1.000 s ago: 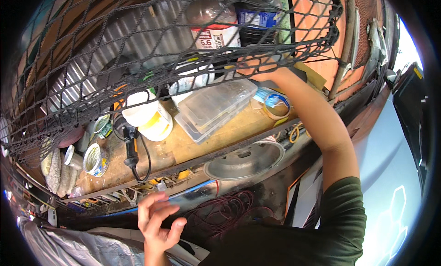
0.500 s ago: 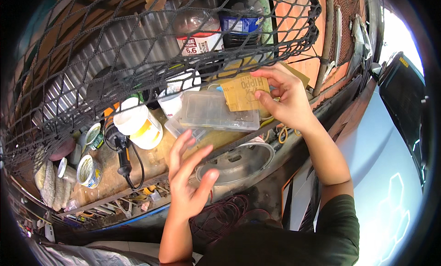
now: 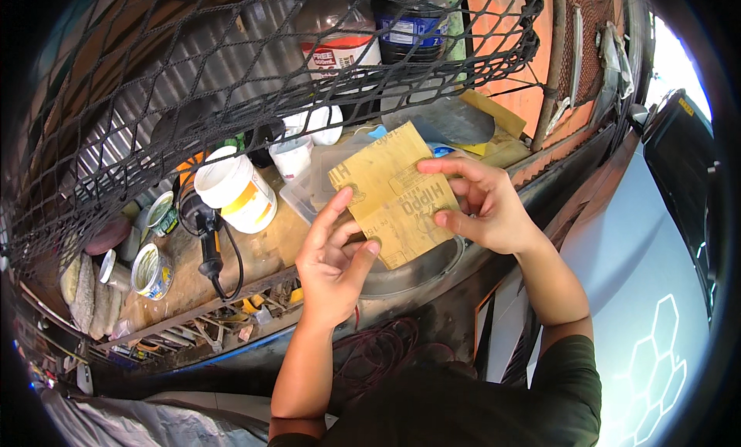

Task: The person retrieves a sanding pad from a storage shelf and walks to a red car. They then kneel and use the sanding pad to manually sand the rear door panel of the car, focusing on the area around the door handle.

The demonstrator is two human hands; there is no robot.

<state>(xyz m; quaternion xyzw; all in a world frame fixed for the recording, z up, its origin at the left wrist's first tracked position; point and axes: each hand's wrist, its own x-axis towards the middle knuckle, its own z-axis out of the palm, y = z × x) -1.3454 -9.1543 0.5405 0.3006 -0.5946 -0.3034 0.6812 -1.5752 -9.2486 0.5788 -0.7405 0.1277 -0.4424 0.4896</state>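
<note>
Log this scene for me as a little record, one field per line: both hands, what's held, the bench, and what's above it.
Held item: tan squarish paper sheet with dark print, tilted
Left hand: gripping the sheet's left side
Right hand: pinching its right side
Behind sheet: clear plastic box, partly hidden
Bench: brown wooden top with white-and-yellow round plastic tub, black-and-orange corded power tool
Above: black rope net

A corrugated metal wall (image 3: 224, 61) spans the upper left of the frame, an orange wall (image 3: 526, 101) the upper right, daylight (image 3: 670, 55) glares far right, and a wooden workbench (image 3: 262, 252) crosses left of centre.
</note>
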